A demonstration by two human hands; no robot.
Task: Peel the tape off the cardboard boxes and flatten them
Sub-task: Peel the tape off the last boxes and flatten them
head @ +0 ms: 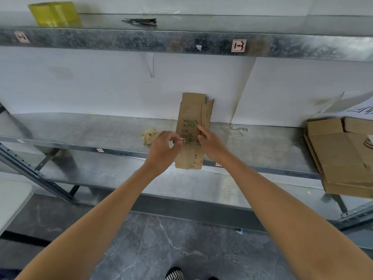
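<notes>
The cardboard box [190, 126] lies pressed nearly flat on the middle shelf [262, 146], its long axis running away from the person; its near end overhangs the shelf's front edge and its far flaps rise against the white wall; green print and handling symbols show on the top face; a thin strip of clear tape [182, 140] crosses the box near its middle; the left hand [163, 146] pinches the strip's left end, fingers curled together and clamped on it, knuckles up, wrist bent inward; the right hand [212, 141] rests on the right side of the box, fingers fairly straight and close together, laid flat on the cardboard and pointing away; both bare forearms reach forward and converge on the box; just left of the left hand sits a crumpled wad of tape [149, 135]; well to the right a stack of flattened boxes [341, 158] lies on the same shelf; on the upper shelf [141, 40] stand a yellow tape roll [55, 15] and a dark tool [141, 21], too blurred to identify
</notes>
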